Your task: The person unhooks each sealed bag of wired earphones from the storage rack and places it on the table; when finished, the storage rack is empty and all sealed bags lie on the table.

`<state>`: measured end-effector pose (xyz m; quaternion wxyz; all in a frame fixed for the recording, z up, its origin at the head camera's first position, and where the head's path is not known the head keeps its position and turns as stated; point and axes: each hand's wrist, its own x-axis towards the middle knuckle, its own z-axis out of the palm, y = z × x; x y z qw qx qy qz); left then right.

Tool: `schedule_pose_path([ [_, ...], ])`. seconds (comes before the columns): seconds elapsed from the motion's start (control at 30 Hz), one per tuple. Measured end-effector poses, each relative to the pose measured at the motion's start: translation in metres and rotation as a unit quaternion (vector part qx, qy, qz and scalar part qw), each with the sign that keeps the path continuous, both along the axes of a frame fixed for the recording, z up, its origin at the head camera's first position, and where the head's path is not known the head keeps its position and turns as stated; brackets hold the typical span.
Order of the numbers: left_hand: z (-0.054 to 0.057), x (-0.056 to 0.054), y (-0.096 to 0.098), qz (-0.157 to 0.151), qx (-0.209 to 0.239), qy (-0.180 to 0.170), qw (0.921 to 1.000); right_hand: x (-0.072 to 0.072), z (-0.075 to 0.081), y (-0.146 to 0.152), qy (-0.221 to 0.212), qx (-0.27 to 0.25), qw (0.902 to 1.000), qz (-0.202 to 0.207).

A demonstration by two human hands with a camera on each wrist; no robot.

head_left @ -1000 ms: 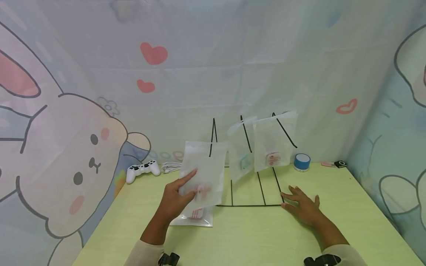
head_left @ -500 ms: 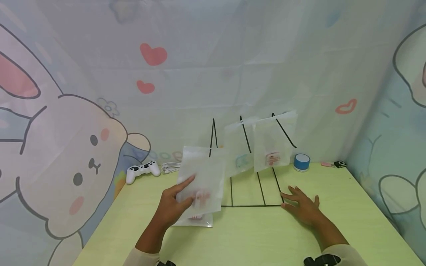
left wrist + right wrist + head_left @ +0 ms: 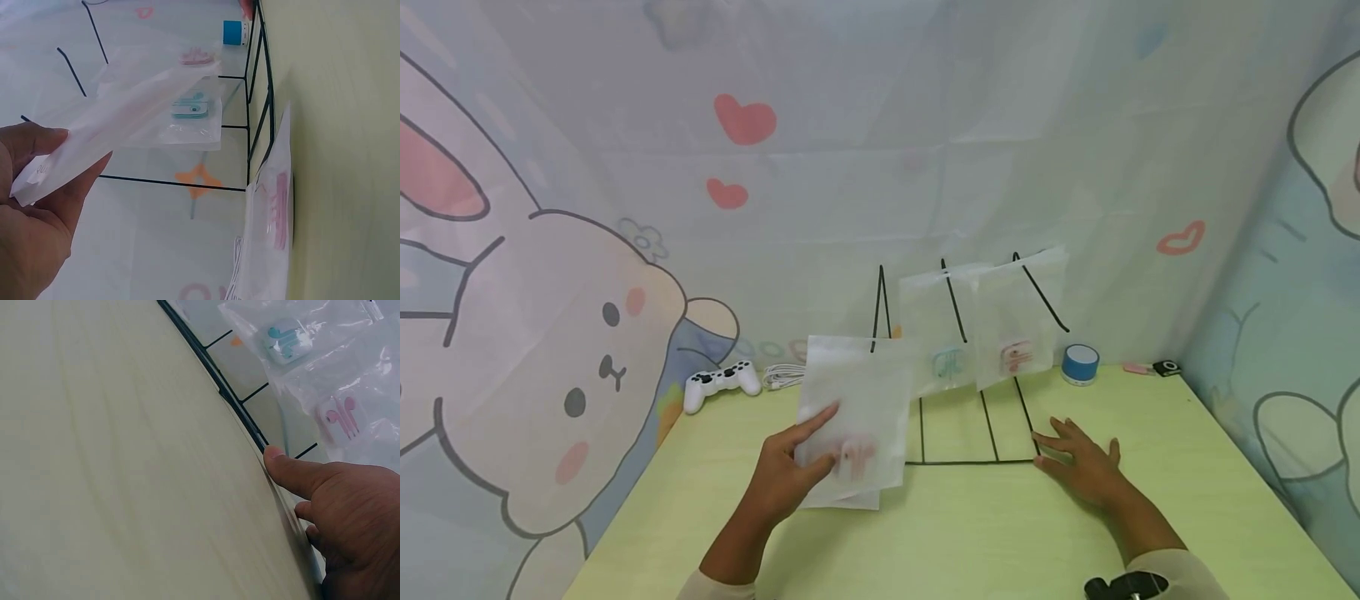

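My left hand (image 3: pixel 786 475) pinches the side of a frosted white zip bag (image 3: pixel 857 375) between thumb and fingers, with pink earphones (image 3: pixel 856 458) showing through. The tip of the left hook on a black wire display rack (image 3: pixel 962 463) overlaps the bag's top edge in the head view. Beneath it, a second bag (image 3: pixel 269 219) with a pink item lies on the table, mostly hidden from the head camera. My right hand (image 3: pixel 1082 467) has its fingers spread, thumb and fingertips touching the rack's front right corner.
From the rack's other hooks hang a bag with teal earphones (image 3: pixel 947 362) and a bag with pink earphones (image 3: pixel 1017 357). Along the back stand a white game controller (image 3: pixel 722 383), a coiled white cable (image 3: pixel 784 376), a blue-and-white cylinder (image 3: pixel 1080 365) and a small black item (image 3: pixel 1167 368).
The bag in my left hand has come down and now covers more of the bag beneath it. The middle hanging bag has swung round to face forward. My right hand stays put.
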<state>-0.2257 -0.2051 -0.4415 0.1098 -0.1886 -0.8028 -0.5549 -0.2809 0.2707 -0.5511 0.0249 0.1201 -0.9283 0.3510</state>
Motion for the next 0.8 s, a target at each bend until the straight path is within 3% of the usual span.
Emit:
schedule_pose_path([
  [0.3, 0.000, 0.006, -0.002, -0.017, 0.008, -0.015, 0.9997, 0.000, 0.001, 0.000, -0.002, 0.002, 1.0000, 0.001],
  [0.8, -0.005, 0.010, -0.011, -0.082, 0.034, 0.013, 0.9959, -0.002, -0.002, 0.000, -0.003, 0.002, 1.0000, -0.002],
])
